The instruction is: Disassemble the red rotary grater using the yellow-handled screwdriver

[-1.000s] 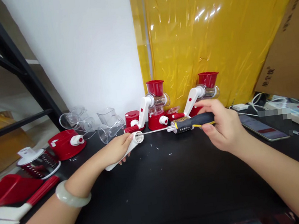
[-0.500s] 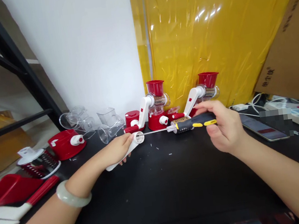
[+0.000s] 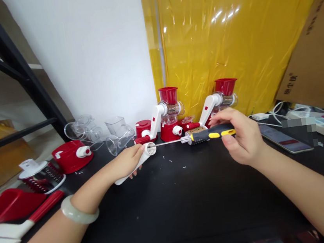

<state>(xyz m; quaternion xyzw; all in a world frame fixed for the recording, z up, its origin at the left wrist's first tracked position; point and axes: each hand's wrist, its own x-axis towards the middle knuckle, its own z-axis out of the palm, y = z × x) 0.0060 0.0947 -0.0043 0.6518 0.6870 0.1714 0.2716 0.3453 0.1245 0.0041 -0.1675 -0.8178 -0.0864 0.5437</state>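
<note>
My left hand (image 3: 129, 160) is wrapped round a white crank handle (image 3: 139, 164), with its round hollow end facing right. The metal shaft of a screwdriver (image 3: 210, 133) reaches into that end, where its tip is hidden. My right hand (image 3: 245, 137) has its thumb and fingers loosely round the back of the screwdriver's black and yellow grip, which lies roughly level. Behind the screwdriver a metal grater drum (image 3: 196, 136) rests on the black table (image 3: 184, 209).
Two red and white rotary graters (image 3: 171, 130) (image 3: 226, 86) stand at the back. Clear plastic housings (image 3: 119, 136), a red base (image 3: 73, 156), another drum (image 3: 41, 176) and a red hopper (image 3: 15, 202) lie at left. A phone (image 3: 286, 137) and power strip (image 3: 321, 117) are at right.
My right hand's fingers and thumb have shifted slightly round the screwdriver's grip. My left hand and the crank handle stay where they were.
</note>
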